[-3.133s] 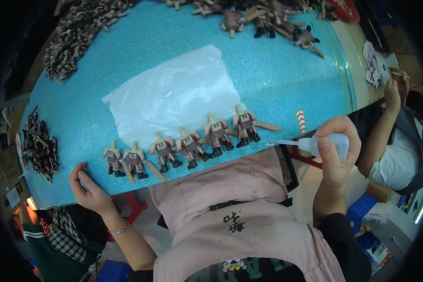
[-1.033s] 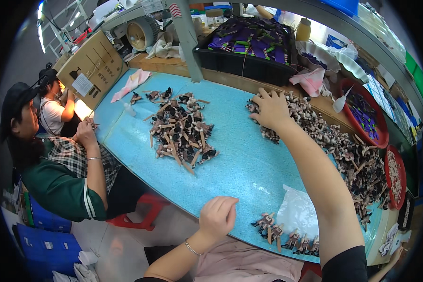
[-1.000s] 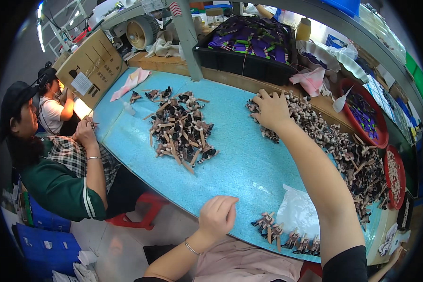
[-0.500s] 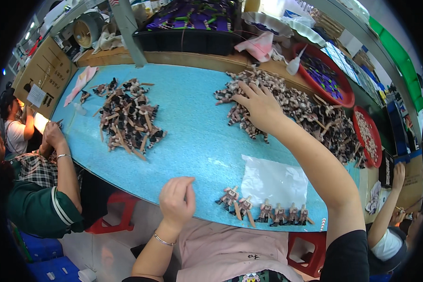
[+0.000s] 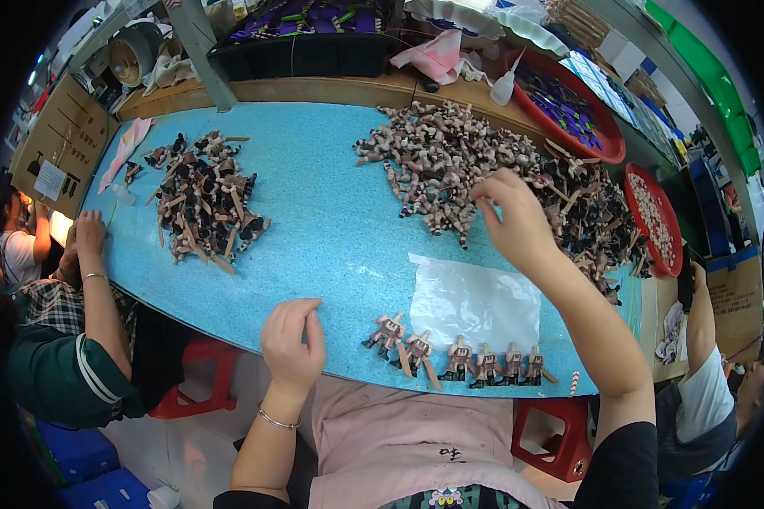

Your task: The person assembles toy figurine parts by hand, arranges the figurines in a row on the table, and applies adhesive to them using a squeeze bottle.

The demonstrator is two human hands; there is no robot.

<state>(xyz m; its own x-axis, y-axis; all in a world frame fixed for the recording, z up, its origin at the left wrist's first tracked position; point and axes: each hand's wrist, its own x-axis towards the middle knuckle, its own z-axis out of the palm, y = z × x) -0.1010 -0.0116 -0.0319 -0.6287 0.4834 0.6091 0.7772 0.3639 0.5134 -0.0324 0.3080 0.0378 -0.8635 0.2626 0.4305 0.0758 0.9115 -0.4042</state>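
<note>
Six figures (image 5: 458, 360), left hand (image 5: 292, 343) half-curled, thumb apart, right hand (image 5: 515, 219) of unclear grip

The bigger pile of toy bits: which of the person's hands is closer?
Right. The right hand is right at the pile; the left hand is farther away, by the near edge of the blue table.

A speckled blue surface (image 5: 314, 212) carries six headless toy figures (image 5: 457, 360) lined up along its near edge, a translucent plastic sheet (image 5: 475, 297) behind them, a large heap of toy pieces (image 5: 437, 165) at back right, and, at left, a smaller figure pile (image 5: 197, 199) and a pink cloth (image 5: 127, 153).
</note>
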